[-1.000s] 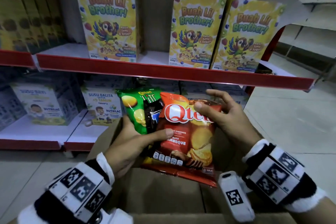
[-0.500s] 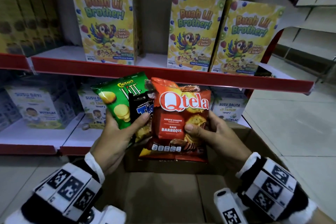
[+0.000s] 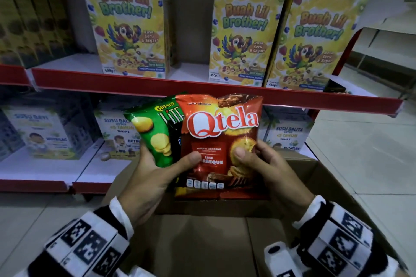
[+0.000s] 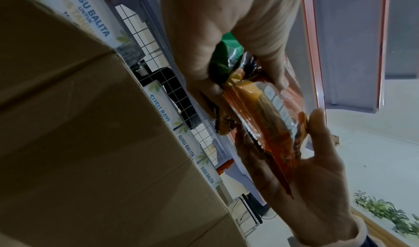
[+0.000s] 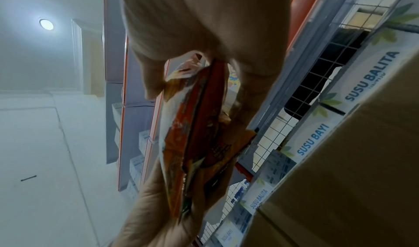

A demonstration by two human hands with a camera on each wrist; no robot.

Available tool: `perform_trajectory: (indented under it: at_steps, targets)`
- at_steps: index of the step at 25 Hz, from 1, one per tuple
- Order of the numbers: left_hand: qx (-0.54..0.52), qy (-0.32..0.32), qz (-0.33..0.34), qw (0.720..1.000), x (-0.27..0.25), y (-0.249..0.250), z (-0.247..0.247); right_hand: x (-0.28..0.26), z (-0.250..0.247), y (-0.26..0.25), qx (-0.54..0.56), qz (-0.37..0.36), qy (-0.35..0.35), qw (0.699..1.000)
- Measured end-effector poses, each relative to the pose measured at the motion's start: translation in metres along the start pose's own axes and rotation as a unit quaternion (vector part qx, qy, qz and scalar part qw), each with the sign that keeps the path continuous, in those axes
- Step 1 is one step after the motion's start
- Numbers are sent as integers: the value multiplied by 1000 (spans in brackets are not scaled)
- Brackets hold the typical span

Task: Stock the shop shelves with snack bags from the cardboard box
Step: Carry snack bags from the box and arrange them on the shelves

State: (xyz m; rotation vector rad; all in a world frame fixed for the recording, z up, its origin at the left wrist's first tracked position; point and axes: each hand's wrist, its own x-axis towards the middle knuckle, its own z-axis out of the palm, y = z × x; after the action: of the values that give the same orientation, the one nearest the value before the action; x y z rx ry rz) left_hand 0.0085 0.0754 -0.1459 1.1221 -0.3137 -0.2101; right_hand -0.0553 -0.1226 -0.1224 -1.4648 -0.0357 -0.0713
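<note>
Both hands hold a fan of snack bags upright above the open cardboard box. In front is a red Qtela bag; behind it sit a black bag and a green Chitato Lite bag. My left hand grips the stack from the left, its thumb across the red bag's front. My right hand pinches the red bag's right side, thumb on its front. The left wrist view shows the bags' bottom edges between both hands; the right wrist view shows the red bag edge-on.
A red-edged upper shelf carries yellow cereal boxes, with bare board between the left box and the right pair. The lower shelf holds white milk-formula boxes. Pale tiled floor lies to the right.
Both hands lifted the bags up out of the box toward the upper shelf's red edge. The right hand moved from the red bag's top to its lower right side.
</note>
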Motion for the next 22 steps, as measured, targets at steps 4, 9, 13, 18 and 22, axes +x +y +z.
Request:
perform_trajectory:
  at_steps: [4,9,13,18,22]
  targets:
    - [-22,31,19,999,11,0,-2,16,-3,8,34,-8,10,999]
    - [41,64,70,995,24,1,-10,23,-6,14,28,-43,28,998]
    - [113,162,66,978,49,35,-22,61,22,-9,19,-3,36,999]
    - [140,233,37,962,38,103,-3,66,52,-83,4,48,32,998]
    - [138,240,16,961,30,188,33,59,67,-181,-29,63,29,997]
